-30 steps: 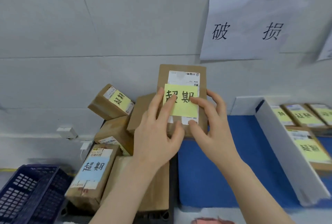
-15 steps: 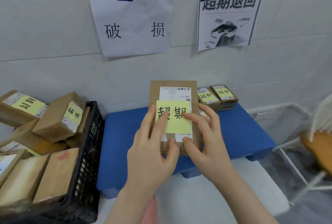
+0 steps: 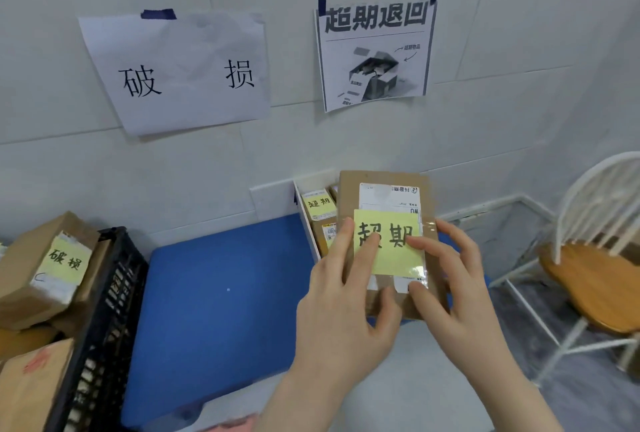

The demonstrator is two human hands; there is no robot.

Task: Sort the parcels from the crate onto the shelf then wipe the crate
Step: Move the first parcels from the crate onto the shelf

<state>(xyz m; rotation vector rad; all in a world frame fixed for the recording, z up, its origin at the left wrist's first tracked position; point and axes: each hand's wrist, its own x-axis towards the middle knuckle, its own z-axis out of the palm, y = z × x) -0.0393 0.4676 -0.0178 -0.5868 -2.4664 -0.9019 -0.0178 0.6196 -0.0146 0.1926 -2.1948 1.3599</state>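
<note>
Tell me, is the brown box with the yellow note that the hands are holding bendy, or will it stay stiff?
Probably stiff: the cardboard parcel keeps flat faces and straight edges though the left hand and right hand grip only its lower part. It seems fairly light, since it is held up by the fingers. Its clear tape looks shiny, so maybe slightly slippery there.

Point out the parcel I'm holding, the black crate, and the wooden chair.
held parcel (image 3: 382,189): head view, bare cardboard top.
black crate (image 3: 114,289): head view, right wall.
wooden chair (image 3: 595,279): head view, seat.

matt cardboard parcel (image 3: 382,196), glossy tape, black plastic crate (image 3: 104,310), wooden chair seat (image 3: 595,282).
</note>
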